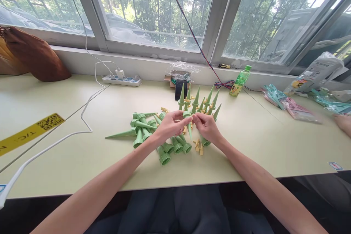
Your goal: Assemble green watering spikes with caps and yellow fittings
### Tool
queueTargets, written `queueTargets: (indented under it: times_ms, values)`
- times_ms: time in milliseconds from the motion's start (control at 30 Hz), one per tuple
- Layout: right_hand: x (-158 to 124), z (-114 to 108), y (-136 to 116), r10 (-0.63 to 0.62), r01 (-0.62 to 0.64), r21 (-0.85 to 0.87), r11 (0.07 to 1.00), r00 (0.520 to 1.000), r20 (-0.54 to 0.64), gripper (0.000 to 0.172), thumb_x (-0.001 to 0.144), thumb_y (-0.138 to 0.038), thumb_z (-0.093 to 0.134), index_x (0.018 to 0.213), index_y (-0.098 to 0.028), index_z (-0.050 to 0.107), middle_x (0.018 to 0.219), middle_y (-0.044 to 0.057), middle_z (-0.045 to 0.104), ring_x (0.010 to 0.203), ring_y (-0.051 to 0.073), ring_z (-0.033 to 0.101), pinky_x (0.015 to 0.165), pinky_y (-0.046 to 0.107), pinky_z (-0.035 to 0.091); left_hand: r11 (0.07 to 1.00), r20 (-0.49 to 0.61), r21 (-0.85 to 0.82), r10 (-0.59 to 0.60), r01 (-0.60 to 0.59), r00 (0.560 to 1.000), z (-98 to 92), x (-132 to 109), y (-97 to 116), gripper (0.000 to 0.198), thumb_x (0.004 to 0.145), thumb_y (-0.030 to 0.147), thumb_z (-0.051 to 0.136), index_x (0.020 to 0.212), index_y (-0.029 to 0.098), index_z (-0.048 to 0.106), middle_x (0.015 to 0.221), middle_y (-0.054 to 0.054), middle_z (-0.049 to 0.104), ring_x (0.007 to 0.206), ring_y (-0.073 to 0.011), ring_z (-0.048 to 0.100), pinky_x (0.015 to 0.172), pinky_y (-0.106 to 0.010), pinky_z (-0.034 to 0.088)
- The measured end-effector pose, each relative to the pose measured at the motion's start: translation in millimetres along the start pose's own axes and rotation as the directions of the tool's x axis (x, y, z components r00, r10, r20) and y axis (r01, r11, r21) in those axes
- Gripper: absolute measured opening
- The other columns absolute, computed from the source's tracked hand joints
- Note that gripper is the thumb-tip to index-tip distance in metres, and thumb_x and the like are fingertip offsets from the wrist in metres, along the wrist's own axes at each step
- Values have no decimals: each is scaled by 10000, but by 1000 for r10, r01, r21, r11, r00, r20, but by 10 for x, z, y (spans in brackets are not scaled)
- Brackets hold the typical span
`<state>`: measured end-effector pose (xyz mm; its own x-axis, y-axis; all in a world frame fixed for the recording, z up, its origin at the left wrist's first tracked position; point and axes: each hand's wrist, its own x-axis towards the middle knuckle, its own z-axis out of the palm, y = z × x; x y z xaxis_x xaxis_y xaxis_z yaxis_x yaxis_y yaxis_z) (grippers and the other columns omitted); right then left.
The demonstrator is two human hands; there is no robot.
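My left hand [171,126] is closed around the capped top of a green plant watering spike [189,131], whose point hangs downward. At the spike's side, my right hand [206,126] pinches a small yellow valve, mostly hidden by the fingertips. Loose green watering spikes [142,124] lie in a pile to the left and under my left hand. Behind my hands, several spikes [195,99] stand points up, with yellow valves on them. A few loose yellow valves [201,150] lie in front of my right hand.
A dark phone [179,90] leans on a small box at the back. To the right are a green bottle [240,81] and bagged pastel clips [300,109]; another person's hand [342,122] shows at the edge. A power strip [122,80] and white cable [85,115] lie left.
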<state>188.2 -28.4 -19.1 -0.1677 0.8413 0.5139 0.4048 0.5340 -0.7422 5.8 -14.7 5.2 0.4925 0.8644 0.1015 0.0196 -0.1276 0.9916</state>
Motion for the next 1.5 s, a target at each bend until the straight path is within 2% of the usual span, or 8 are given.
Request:
queueTargets:
  times_ms: [300,533,800,1000,1133,1267,1367,1500]
  values:
    - [-13,-17,-22,25,-26,45,999,999,25,435,969,-430,454,609,-190,409,532,-40,361,495,92,309,479,257,239,914,-29,339,248,-224,968,-8,-27,-73,481,809,425,687,1199,165,580,831,-19,622,566,-100,570,514,-225,487]
    - [-12,9,-23,147,-162,312,936,987,71,468,945,-476,493,587,-193,386,535,-53,305,462,75,273,442,248,220,763,1,550,407,-341,913,24,-34,-84,390,861,409,635,1177,184,602,666,29,585,527,-100,536,554,-234,495]
    - [17,8,-116,240,-291,499,816,957,166,511,853,-543,595,563,-197,357,538,-61,291,440,52,214,409,236,157,675,40,638,450,-369,892,-2,-45,-144,417,880,311,626,1276,220,533,700,33,615,508,-88,514,619,-232,477]
    - [19,15,-68,205,-192,454,870,979,22,470,895,-542,551,601,-186,461,509,-66,299,429,61,229,406,239,195,801,-47,502,402,-326,914,26,-43,-54,495,865,420,628,1290,224,468,1090,-66,630,539,-64,553,538,-215,479]
    - [1,5,-10,119,-94,303,948,991,-67,419,941,-499,505,669,-180,531,511,-60,318,439,78,287,424,247,230,924,-150,310,281,-225,948,16,-26,-6,371,895,520,547,976,158,566,829,-29,645,454,-55,494,431,-183,393]
    - [-11,-2,2,48,-38,144,989,997,-67,398,951,-493,485,704,-184,531,535,-47,362,479,95,321,458,253,266,984,-51,164,74,-65,996,-12,1,-10,576,911,621,434,665,126,595,493,2,517,363,-62,422,377,-191,315]
    - [-10,-6,-6,25,-22,71,997,998,-51,423,954,-507,463,677,-189,489,553,-39,378,498,99,334,471,255,272,998,46,34,-53,51,998,-11,9,-5,596,883,653,457,701,113,629,616,-53,620,392,-77,461,348,-202,305]
    - [-8,-12,3,17,-14,52,999,998,-53,422,955,-501,462,665,-194,454,561,-40,376,504,98,332,477,254,270,991,155,-98,-74,90,985,-15,-3,10,476,868,590,545,844,121,621,789,-72,657,457,-76,499,363,-193,335]
